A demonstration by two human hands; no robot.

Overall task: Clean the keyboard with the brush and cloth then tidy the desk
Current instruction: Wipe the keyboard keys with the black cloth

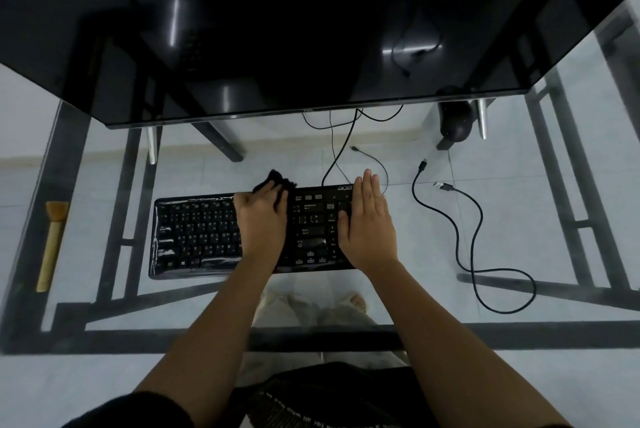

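Glass tabletop (433,237) carries the keyboard (194,237) at frame centre. Left hand (263,219), grip clenched on the black cloth (277,181), wipes it; right hand (367,223) rests flat, grip released, steadying. Brush (52,244) lies far left. Next, probably: wipe the remaining keys.

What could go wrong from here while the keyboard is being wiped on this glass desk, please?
1. The left hand rubs the cloth near the keyboard top edge, close to its cord; the cloth might snag it.
2. The right hand lies flat on the keys, so it may press them.
3. The loose cable lies coiled to the right; a sweeping arm could drag it off the desk.
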